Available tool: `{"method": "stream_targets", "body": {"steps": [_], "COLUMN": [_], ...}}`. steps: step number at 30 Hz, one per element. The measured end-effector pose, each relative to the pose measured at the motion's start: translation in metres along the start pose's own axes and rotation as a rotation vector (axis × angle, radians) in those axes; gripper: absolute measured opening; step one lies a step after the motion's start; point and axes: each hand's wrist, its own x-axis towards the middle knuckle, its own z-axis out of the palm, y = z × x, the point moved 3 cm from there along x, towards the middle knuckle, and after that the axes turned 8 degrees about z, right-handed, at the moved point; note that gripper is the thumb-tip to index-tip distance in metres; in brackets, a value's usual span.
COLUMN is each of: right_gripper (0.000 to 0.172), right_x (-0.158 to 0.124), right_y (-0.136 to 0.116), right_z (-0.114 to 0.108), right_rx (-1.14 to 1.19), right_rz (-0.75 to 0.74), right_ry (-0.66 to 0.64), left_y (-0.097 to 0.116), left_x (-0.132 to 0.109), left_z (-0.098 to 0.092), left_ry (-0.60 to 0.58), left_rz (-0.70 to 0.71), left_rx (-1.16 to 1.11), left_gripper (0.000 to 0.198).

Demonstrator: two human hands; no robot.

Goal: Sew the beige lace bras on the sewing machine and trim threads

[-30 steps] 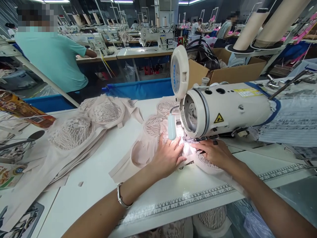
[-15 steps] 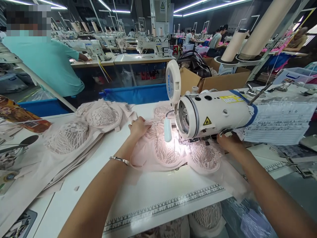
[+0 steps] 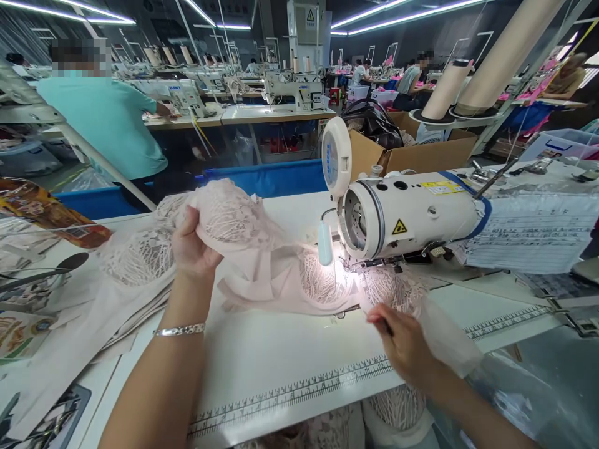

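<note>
My left hand (image 3: 196, 243) is closed around a pale pink lace bra (image 3: 236, 221), raised above the table left of the sewing machine. Its fabric trails down toward another lace bra (image 3: 322, 277) lying under the machine's lit needle area. My right hand (image 3: 400, 340) is closed in front of that bra's right cup (image 3: 388, 287), fingertips near its lower edge. Something small and dark shows between the fingers, too little visible to name. The white sewing machine (image 3: 412, 212) stands just behind, its round end cover (image 3: 336, 156) swung up.
More lace bras (image 3: 140, 255) lie piled at the left. A printed ruler (image 3: 299, 393) runs along the table's front edge. Thread cones (image 3: 444, 90) stand behind the machine, beside a cardboard box (image 3: 425, 153). A co-worker in a turquoise shirt (image 3: 103, 125) sits at the far left.
My left hand has moved left and up, lifting a bra off the table. My right hand has left the machine's underside and come forward and left to the bra's front edge.
</note>
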Motion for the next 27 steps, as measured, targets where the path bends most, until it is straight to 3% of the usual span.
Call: {"method": "stream_targets", "body": {"steps": [5, 7, 8, 13, 22, 24, 27], "right_gripper": [0.048, 0.035, 0.029, 0.030, 0.037, 0.037, 0.037], "right_x": [0.039, 0.066, 0.079, 0.117, 0.134, 0.126, 0.102], "right_y": [-0.050, -0.066, -0.073, -0.086, -0.084, -0.083, -0.079], "right_z": [0.100, 0.121, 0.128, 0.135, 0.134, 0.134, 0.129], "right_rx": [1.218, 1.593, 1.668, 1.809, 1.803, 1.775, 1.700], "right_rz": [0.548, 0.670, 0.671, 0.623, 0.585, 0.577, 0.570], "right_ry": [-0.618, -0.587, -0.551, -0.372, -0.247, -0.249, -0.345], "left_y": [0.011, 0.009, 0.008, 0.010, 0.012, 0.025, 0.067], "left_x": [-0.013, -0.012, -0.011, -0.009, -0.010, -0.011, -0.024], "left_z": [-0.005, -0.007, -0.007, -0.010, -0.011, -0.007, 0.006], "left_ry": [0.029, 0.026, 0.026, 0.047, 0.050, 0.011, -0.077], "left_rz": [0.021, 0.014, 0.011, 0.002, 0.002, 0.056, 0.240], "left_rx": [-0.101, -0.164, -0.196, -0.294, -0.278, -0.253, -0.198], "left_gripper": [0.054, 0.056, 0.055, 0.053, 0.052, 0.050, 0.050]}}
